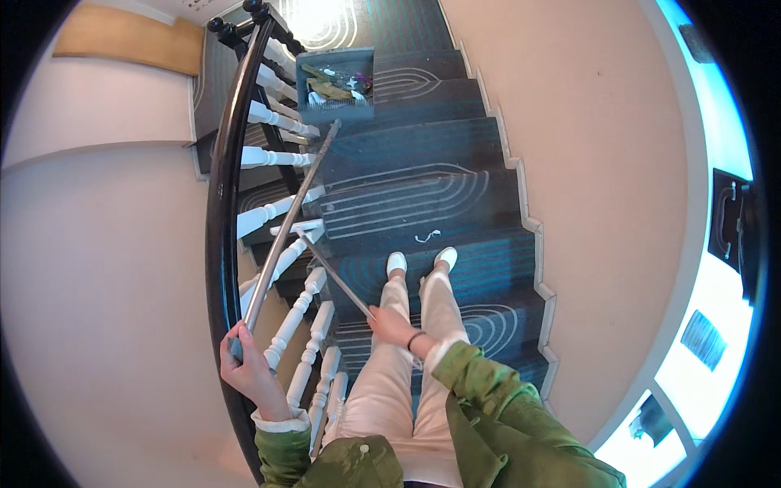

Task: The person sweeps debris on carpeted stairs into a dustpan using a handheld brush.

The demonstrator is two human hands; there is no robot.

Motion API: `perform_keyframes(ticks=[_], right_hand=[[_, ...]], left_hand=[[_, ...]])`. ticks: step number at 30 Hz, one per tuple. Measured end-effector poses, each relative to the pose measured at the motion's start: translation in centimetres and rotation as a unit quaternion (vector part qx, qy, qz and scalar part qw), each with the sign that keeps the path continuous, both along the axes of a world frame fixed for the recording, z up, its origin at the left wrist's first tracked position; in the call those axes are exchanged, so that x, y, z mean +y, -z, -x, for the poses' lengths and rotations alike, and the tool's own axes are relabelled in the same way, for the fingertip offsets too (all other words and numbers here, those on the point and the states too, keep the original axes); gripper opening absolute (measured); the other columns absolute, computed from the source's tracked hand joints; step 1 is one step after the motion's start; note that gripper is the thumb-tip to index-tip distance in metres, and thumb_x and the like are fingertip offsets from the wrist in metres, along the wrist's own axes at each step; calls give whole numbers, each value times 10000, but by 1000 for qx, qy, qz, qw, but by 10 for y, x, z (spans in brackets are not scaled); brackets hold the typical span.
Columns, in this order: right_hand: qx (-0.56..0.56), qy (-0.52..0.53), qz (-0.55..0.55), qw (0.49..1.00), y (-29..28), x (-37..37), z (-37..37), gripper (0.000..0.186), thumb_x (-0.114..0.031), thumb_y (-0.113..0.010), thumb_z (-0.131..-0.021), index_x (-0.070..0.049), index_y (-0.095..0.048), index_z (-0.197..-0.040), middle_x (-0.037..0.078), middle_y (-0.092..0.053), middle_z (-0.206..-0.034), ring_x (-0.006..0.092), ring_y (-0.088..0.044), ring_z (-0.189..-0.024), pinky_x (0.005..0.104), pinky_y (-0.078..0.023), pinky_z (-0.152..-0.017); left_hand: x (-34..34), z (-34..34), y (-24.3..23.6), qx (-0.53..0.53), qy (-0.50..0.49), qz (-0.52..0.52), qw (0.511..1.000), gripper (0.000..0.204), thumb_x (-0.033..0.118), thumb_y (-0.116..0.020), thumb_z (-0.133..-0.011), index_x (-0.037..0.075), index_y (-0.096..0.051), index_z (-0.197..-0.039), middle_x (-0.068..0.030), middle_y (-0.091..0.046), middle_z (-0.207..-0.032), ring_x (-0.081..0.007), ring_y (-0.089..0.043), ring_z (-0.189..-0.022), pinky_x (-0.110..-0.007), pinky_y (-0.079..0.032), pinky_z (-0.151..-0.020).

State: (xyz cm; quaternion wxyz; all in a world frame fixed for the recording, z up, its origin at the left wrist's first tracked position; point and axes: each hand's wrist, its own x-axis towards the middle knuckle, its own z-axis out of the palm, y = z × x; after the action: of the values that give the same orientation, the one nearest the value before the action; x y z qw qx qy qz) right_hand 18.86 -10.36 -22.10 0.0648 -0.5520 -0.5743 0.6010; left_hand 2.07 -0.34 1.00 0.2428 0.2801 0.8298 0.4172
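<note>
My left hand (246, 370) grips the lower end of a long metal handle (289, 220) that runs down the stairs to a grey dustpan (335, 85) holding leaves and scraps. My right hand (390, 324) is closed on a thinner broom stick (333, 275), which slants up-left to a pale head (294, 228) by the balusters. A small white scrap (427, 237) lies on the dark step just ahead of my white shoes (396, 262).
Dark carpeted steps (423, 146) with pale curved lines lead downward. A black handrail (216, 203) on white balusters (301, 313) runs along the left. A beige wall (586, 163) with a stepped white skirting bounds the right side.
</note>
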Motion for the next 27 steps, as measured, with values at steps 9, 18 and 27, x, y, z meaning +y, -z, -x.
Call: perform_keyframes(ticks=[9,18,27], right_hand=[[-103,-1,-14,995,72,-9,36,192,-175,-508,-843,14,-546,-843,195,-610,-700,338,-611,-581,419,-501,-555],[217,382,455,775,24,5,-7,215,-235,-499,-878,-54,-469,-767,38,-475,-558,138,-441,-407,278,-368,-368],[116,480,339,801,27,-55,-75,234,-244,-474,-886,-56,-522,-755,54,-538,-588,136,-508,-461,275,-400,-388]], left_hand=[[-7,8,2,60,82,19,995,141,118,-589,-855,-14,-617,-895,16,-522,-702,-20,-388,-554,-174,-293,-486],[-4,1,8,43,72,22,996,149,121,-584,-863,-21,-614,-896,17,-528,-739,-32,-412,-630,-181,-331,-557],[5,-4,5,55,127,37,990,155,131,-576,-872,-21,-605,-891,20,-512,-730,-31,-400,-624,-179,-303,-537]])
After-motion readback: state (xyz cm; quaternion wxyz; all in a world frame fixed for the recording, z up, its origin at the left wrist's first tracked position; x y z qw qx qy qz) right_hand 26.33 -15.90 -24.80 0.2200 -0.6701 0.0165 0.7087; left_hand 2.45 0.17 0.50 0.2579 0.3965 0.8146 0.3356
